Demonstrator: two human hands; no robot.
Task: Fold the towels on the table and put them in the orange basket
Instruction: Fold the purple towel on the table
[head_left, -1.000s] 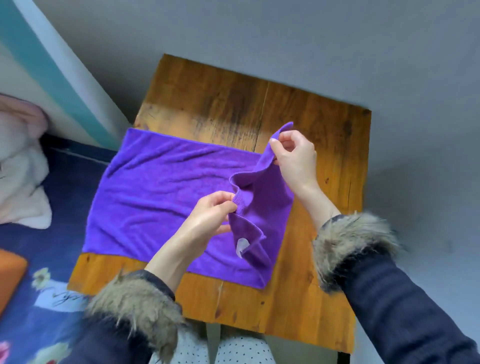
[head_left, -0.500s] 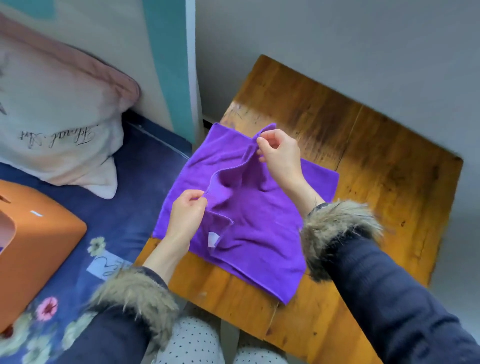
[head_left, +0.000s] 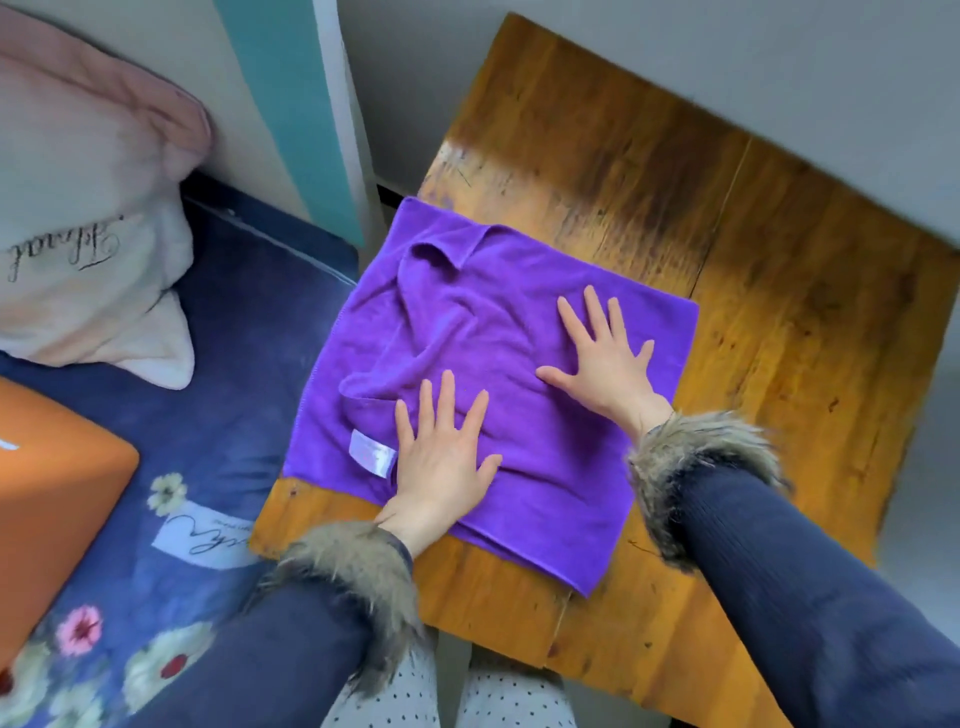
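While fingers splay, left hand (head_left: 441, 457) flat on purple towel (head_left: 467, 322), right hand (head_left: 608, 353) flat beside it, palms down

Folded, wrinkled purple towel (head_left: 467, 322) on table (head_left: 779, 291)

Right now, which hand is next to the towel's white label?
The left hand, pressing flat by the white label near the towel's front-left edge. The right hand presses farther back, away from it.

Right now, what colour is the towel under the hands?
Purple, with a small pale label near the left hand; the towel shows best in the head view.
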